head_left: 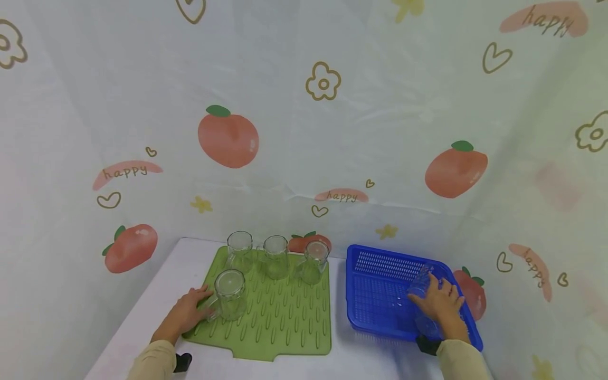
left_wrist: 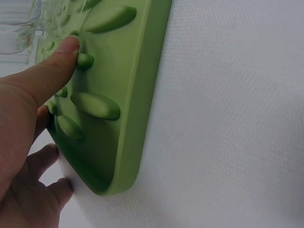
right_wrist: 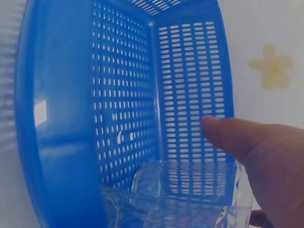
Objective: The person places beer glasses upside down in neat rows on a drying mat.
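Note:
My left hand (head_left: 184, 315) rests at the left edge of a green drying mat (head_left: 280, 332), fingers relaxed. In the left wrist view its thumb lies over the mat's raised ribs while other fingertips touch the white surface outside the edge. Just right of this hand a clear glass mug (head_left: 230, 298) stands upside down. Over the right part of a blue plastic basket (head_left: 380, 330) is my right hand (head_left: 442, 303), fingers spread above a clear glass (head_left: 419, 286). Another glass (head_left: 427, 326) lies beneath the wrist. The right wrist view shows the thumb (right_wrist: 232, 135) extended, the other fingers mostly hidden.
Along the back of the mat stand three more glass mugs, at left (head_left: 239, 253), middle (head_left: 276, 258) and right (head_left: 313, 264). A white cloth printed with fruit (head_left: 228, 140) hangs behind. White tabletop (head_left: 338, 306) separates mat and basket.

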Action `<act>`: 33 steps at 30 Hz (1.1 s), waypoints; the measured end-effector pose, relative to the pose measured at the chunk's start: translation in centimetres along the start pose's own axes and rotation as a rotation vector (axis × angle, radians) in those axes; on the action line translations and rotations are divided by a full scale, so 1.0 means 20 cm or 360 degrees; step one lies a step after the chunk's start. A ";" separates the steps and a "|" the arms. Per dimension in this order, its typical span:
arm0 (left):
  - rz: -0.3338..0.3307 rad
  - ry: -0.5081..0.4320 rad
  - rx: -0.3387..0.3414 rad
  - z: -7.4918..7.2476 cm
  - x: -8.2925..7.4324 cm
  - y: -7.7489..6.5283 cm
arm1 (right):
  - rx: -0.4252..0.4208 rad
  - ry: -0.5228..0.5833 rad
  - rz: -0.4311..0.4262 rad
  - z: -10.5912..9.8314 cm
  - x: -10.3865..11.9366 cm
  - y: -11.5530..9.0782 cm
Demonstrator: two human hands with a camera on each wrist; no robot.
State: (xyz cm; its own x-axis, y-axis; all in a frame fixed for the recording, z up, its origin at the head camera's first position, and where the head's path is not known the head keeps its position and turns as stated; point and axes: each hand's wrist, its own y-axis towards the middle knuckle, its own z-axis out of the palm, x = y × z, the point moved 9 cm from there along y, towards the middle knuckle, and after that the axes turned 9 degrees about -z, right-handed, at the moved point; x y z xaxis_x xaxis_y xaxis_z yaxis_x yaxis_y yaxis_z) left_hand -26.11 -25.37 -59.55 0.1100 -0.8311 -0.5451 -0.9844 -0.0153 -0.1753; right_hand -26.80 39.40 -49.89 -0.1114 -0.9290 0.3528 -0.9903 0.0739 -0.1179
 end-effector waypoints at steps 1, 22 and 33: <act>0.0001 0.0003 -0.0001 0.00 0.00 0.00 | 0.0000 0.0001 0.0008 0.00 -0.01 0.00; 0.0010 -0.0049 -0.0005 0.00 0.01 0.00 | 0.0063 0.0161 0.0184 0.00 -0.14 -0.07; 0.0017 -0.0063 -0.0027 0.01 0.01 -0.01 | -0.0016 0.0121 0.0134 0.01 -0.15 -0.06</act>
State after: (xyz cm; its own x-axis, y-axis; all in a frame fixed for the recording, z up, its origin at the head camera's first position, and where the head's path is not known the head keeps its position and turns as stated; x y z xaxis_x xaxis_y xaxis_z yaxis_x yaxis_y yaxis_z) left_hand -25.85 -25.46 -59.74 0.1045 -0.8088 -0.5788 -0.9877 -0.0163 -0.1555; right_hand -25.26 42.05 -51.11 -0.2001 -0.8893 0.4112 -0.9778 0.1548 -0.1411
